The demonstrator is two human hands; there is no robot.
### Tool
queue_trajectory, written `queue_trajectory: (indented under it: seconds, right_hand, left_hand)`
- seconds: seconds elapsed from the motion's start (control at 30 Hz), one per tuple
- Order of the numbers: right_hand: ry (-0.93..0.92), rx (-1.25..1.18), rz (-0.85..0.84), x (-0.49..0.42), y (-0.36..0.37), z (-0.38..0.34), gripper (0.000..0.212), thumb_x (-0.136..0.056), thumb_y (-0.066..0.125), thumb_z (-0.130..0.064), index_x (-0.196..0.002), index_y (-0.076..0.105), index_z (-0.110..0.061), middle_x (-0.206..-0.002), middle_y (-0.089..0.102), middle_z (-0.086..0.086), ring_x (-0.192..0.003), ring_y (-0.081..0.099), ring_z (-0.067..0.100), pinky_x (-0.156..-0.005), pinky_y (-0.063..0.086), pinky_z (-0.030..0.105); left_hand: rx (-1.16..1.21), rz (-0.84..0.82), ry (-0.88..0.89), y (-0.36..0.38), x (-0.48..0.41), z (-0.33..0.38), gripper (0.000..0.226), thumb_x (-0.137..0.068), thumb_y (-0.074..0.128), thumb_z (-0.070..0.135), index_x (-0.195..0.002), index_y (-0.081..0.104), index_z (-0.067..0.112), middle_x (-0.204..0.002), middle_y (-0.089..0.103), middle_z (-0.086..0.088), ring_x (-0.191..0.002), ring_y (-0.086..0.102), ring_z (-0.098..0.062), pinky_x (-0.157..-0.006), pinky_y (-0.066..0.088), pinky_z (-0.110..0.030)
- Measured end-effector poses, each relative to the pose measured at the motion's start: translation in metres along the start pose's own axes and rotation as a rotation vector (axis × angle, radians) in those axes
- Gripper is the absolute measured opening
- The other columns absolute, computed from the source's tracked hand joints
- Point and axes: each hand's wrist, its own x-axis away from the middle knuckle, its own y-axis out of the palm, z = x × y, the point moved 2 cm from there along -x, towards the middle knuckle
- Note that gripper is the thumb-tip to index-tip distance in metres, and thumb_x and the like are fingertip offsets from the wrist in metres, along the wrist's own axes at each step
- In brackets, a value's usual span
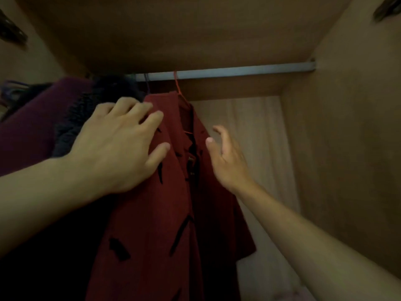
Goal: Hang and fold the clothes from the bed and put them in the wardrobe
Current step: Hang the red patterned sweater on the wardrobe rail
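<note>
Head view, looking up into the wardrobe (347, 131): brown wooden walls and top panel, paler back panel low on the right. Grey rail (227, 72) runs across under the top. Red shirt (152, 224) with black dash-like marks hangs from the rail on a thin red hanger (178, 88), hook over the bar, collar open toward the viewer. Left hand (117, 144) lies flat on the shirt's shoulder and upper front, fingers spread and fairly straight, fingertips on the cloth, nothing gripped. Right hand (227, 161) is held up just beside the other shoulder, palm turned toward the shirt, fingers loosely curved and apart, holding nothing; cannot tell whether the thumb touches the fabric. Both forearms are bare, reaching in from below. Left of the shirt, close against it, hangs a dark knitted garment (71, 127), and beyond that a purple garment (26, 131). Right of the shirt the rail is bare. Light is dim; detail low in the wardrobe is hard to make out.
</note>
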Motion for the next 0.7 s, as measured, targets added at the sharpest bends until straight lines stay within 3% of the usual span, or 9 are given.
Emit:
queue_trajectory:
  seconds: [0.2, 0.37, 0.7]
  right_hand:
    - [-0.075, 0.223, -0.082, 0.031, -0.050, -0.045, 0.057, -0.102, 0.033, -0.052, -0.149, 0.035, -0.020, -0.158, 0.031, -0.002, -0.146, 0.023, 0.011, -0.120, 0.023, 0.042]
    - [-0.177, 0.335, -0.111, 0.038, -0.090, -0.100, 0.060, -0.099, 0.032, -0.052, -0.149, 0.038, -0.020, -0.158, 0.030, 0.000, -0.146, 0.021, 0.012, -0.117, 0.017, 0.030]
    - [-0.174, 0.432, -0.206, 0.101, -0.172, -0.179, 0.071, -0.093, 0.022, -0.066, -0.150, 0.034, -0.025, -0.159, 0.027, -0.003, -0.147, 0.019, 0.013, -0.117, 0.021, 0.042]
  left_hand:
    - [0.128, -0.039, -0.015, -0.019, 0.028, -0.001, 0.074, -0.088, 0.029, 0.060, -0.138, 0.052, 0.011, -0.140, 0.054, -0.013, -0.129, 0.046, -0.034, -0.098, 0.043, -0.052]
    - [0.175, -0.020, -0.036, -0.064, 0.036, -0.007, 0.075, -0.088, 0.026, 0.061, -0.139, 0.049, 0.012, -0.143, 0.051, -0.013, -0.131, 0.044, -0.034, -0.100, 0.041, -0.052]
    - [0.155, -0.125, -0.049, -0.162, 0.079, -0.003, 0.068, -0.092, 0.033, 0.059, -0.141, 0.046, 0.013, -0.144, 0.050, -0.011, -0.131, 0.045, -0.032, -0.102, 0.041, -0.050]
